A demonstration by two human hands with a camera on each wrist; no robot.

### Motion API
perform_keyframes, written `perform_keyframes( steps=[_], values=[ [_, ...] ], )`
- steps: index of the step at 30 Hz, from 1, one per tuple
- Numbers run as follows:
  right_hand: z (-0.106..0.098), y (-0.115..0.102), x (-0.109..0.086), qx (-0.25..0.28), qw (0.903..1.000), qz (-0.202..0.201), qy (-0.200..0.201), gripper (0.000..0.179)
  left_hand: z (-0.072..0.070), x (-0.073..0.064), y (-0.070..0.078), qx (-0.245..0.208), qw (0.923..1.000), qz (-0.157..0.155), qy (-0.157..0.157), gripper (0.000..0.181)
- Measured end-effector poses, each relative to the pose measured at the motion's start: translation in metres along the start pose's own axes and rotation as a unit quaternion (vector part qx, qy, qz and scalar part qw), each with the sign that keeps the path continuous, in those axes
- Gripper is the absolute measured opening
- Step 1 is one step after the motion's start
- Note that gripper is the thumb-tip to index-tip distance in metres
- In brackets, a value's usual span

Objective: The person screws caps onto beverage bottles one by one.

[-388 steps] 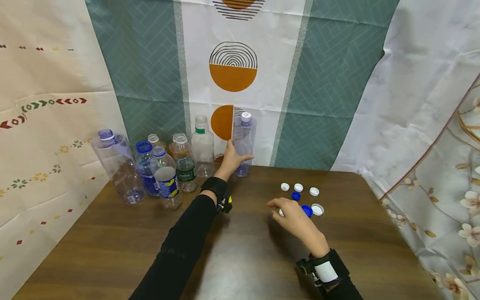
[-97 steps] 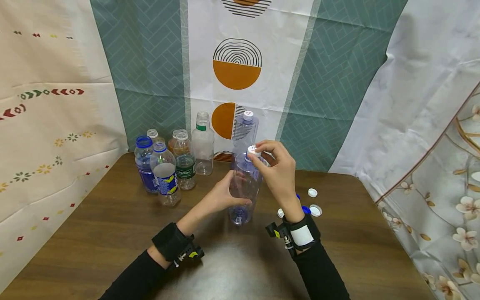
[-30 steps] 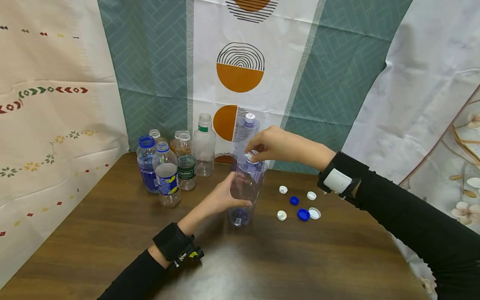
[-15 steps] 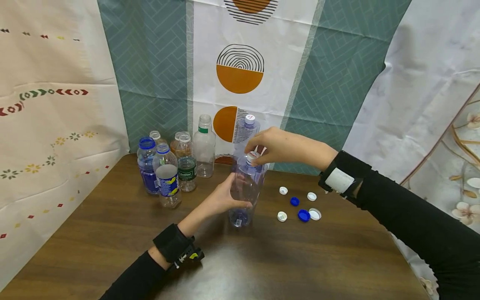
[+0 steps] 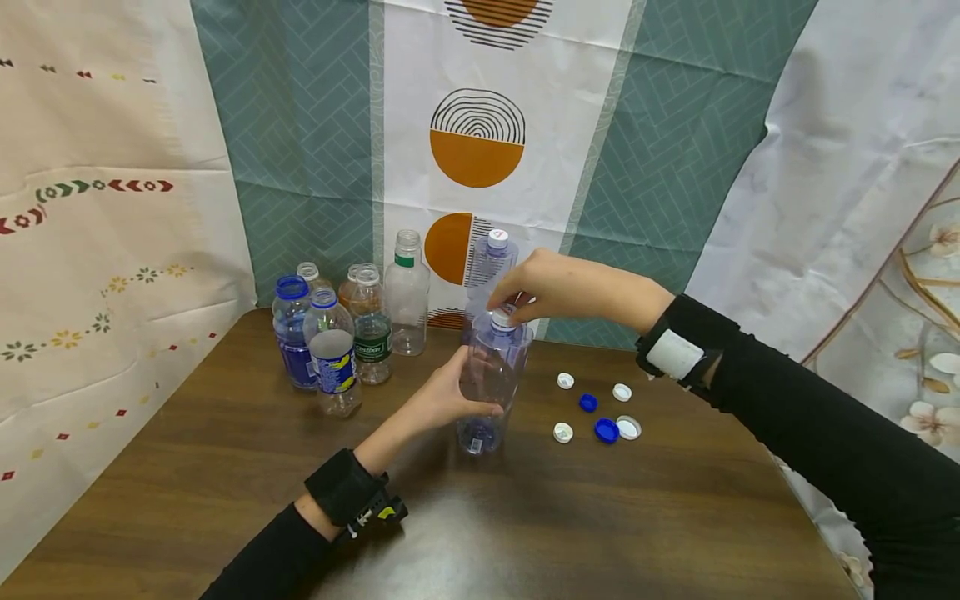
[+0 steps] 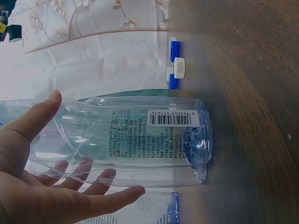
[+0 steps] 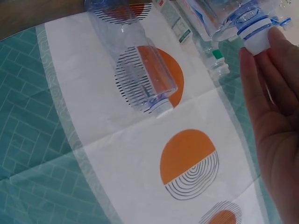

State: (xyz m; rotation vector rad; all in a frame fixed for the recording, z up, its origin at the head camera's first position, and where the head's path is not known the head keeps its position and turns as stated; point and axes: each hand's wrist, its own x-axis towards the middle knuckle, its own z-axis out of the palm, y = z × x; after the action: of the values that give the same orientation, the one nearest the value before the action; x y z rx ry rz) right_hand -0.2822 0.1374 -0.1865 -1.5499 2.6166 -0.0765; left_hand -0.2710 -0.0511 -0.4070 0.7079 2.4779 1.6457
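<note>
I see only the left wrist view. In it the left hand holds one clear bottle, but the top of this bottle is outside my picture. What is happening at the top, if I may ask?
Observer: The right hand pinches the white cap at the neck of the held bottle.
Operator: Thank you. At my lower edge I notice a part of another bottle. Does that one wear a cap?
Observer: Yes, the second bottle has a white lid on it.
Operator: And what stands to the person's left?
Observer: A group of uncapped bottles, shown by the head view.
</note>
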Motion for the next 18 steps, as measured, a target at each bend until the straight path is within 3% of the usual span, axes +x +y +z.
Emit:
perform_keyframes(
  steps=[10,18],
  values=[
    [0.003,-0.006,0.004,-0.008,0.9991,0.027,0.03,0.02,0.0,-0.002,0.0,-0.001,1.0,-0.003,-0.005,0.076],
    [0.002,-0.011,0.005,-0.01,0.9983,0.053,0.02,0.02,0.0,-0.003,0.0,-0.001,1.0,0.003,-0.001,0.074]
  ],
)
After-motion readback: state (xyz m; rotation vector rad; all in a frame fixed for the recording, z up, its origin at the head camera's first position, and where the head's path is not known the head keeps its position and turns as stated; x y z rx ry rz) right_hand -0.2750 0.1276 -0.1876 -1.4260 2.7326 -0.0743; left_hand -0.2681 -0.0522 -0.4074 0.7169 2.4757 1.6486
